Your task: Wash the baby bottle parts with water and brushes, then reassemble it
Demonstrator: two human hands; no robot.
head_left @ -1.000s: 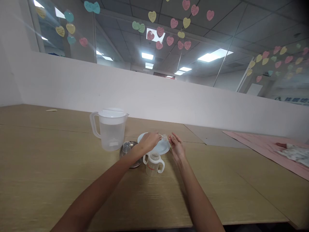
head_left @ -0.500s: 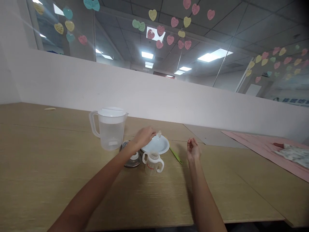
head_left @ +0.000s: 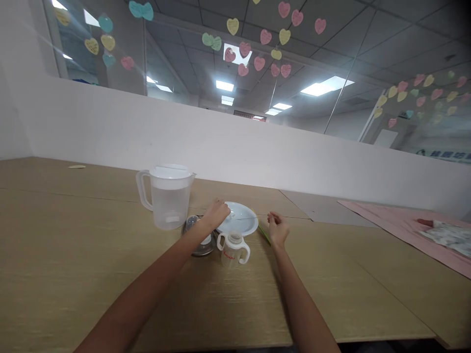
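My left hand (head_left: 217, 214) is closed over the left rim of a white bowl (head_left: 247, 226). Just beside its fingertips a small clear piece (head_left: 231, 215) shows in the bowl; whether the fingers touch it I cannot tell. To the right of the bowl my right hand (head_left: 278, 228) is raised with its fingers curled together, their contents hidden. A green handle (head_left: 265, 236) lies between that hand and the bowl. In front of the bowl stands an uncapped baby bottle (head_left: 230, 255) with two white handles. Partly behind my left forearm is a metal plate (head_left: 203, 251) holding a clear dome-shaped cap (head_left: 191, 222) and a white ring (head_left: 206, 239).
A lidded clear pitcher (head_left: 170, 203) stands at the left behind the plate. A pink cloth (head_left: 390, 220) with a patterned white cloth (head_left: 451, 235) on it lies at the far right. A white wall (head_left: 235, 142) with windows runs along the back of the table (head_left: 154, 304).
My left hand has drawn back left, and the clear piece that was raised at its fingertips now shows lower in the bowl. My right hand has moved left toward the bowl and green handle.
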